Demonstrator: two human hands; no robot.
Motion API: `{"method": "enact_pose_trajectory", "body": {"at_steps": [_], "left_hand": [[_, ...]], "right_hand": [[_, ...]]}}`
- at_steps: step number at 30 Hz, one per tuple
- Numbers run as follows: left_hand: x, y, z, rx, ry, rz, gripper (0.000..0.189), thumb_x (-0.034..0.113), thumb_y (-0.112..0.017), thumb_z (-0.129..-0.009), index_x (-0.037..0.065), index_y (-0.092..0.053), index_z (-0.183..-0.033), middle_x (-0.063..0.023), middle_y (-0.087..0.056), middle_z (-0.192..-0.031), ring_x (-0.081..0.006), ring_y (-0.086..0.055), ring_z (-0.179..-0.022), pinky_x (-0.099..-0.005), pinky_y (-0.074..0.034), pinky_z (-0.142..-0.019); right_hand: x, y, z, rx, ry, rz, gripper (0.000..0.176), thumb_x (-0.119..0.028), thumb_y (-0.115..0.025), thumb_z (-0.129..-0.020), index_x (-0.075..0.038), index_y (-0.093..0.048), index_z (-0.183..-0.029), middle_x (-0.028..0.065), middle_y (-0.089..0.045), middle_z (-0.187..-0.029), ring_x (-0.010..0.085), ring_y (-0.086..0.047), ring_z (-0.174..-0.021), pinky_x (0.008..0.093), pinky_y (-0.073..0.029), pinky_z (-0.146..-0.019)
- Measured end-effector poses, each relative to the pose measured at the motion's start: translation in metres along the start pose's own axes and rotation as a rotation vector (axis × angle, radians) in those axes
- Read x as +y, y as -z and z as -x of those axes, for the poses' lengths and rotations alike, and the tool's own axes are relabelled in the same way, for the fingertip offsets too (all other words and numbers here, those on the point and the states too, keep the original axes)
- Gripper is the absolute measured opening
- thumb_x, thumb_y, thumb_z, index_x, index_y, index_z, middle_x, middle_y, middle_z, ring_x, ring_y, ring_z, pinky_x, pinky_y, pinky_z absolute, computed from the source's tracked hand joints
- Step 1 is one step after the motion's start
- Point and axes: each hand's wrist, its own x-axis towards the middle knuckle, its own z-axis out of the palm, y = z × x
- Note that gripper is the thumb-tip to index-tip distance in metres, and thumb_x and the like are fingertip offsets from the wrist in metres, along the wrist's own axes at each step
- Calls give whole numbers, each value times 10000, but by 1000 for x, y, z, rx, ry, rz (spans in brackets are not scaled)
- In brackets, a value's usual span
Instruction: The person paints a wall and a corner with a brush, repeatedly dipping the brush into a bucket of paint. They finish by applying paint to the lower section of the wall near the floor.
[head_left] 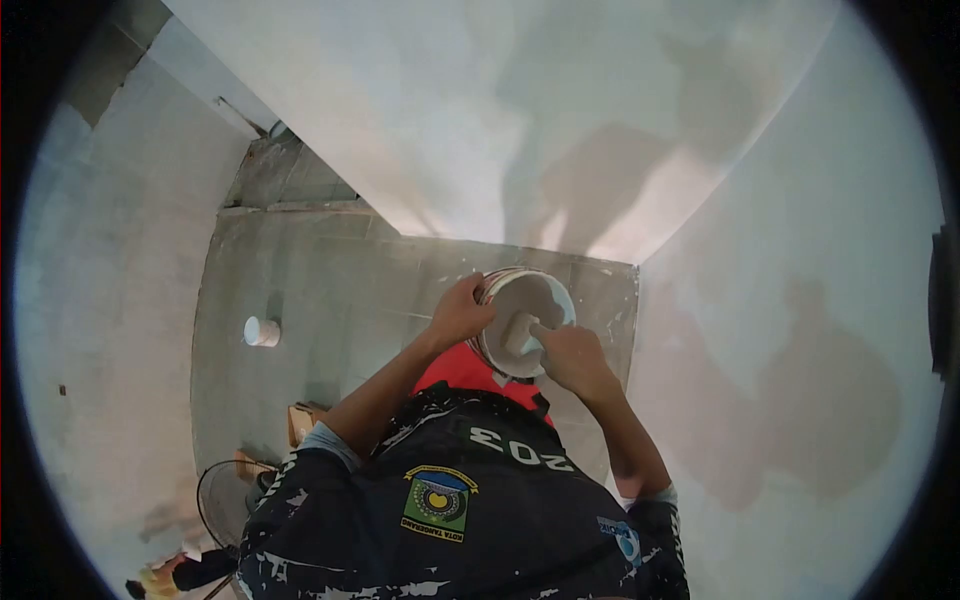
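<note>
A white bucket (540,296), its inside coated pale grey, is tilted in front of my body. My left hand (464,312) grips its left side near the rim, fingers wrapped over the edge. Over the bucket's right side reaches my right hand (572,357), closed on a whitish flat-headed tool (517,333). The tool's head is inside the bucket, and I cannot tell its exact kind. Below the bucket, red cloth (470,372) shows past the hem of my dark, paint-splashed shirt (440,440).
Pale walls stand ahead (420,110) and at right (800,300), with shadows on them. On the grey tiled floor (330,270) at left is a small white tub (262,332). A cardboard box (302,422) and a round fan-like frame (225,500) are at lower left.
</note>
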Motion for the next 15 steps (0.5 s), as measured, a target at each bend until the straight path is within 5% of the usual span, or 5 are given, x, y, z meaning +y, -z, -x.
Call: {"method": "enact_pose_trajectory", "body": {"at_steps": [3, 5, 7, 15], "left_hand": [[11, 6, 3, -38, -20, -37, 256, 180, -630, -679, -9, -478, -761, -125, -475, -635, -221, -463, -590, -378, -385, -560], [18, 8, 4, -75, 4, -86, 279, 200, -618, -662, -6, -546, -836, -216, -585, -747, -387, -578, -724, -439, -444, -655], [24, 8, 6, -84, 15, -56, 287, 200, -618, -658, -6, -550, -845, -220, -592, -763, -389, -583, -736, -437, -448, -662], [15, 5, 12, 2, -14, 27, 317, 207, -624, -638, 0, -564, -871, -213, -607, -785, -390, -596, -754, -436, -459, -676]], "right_hand": [[5, -22, -13, -73, 39, 88, 221, -114, -587, -766, -61, -645, -973, 184, -659, -758, 356, -668, -724, 454, -516, -606], [8, -35, -22, -106, 61, 123, 188, -114, -590, -765, -55, -664, -928, 183, -667, -766, 346, -675, -727, 446, -522, -604], [8, -44, -27, -92, 64, 167, 132, -133, -602, -761, -60, -686, -833, 185, -673, -773, 339, -682, -731, 436, -528, -608], [9, -64, -39, -9, 11, 140, 171, -203, -580, -787, -79, -665, -868, 171, -669, -756, 315, -682, -710, 446, -521, -596]]}}
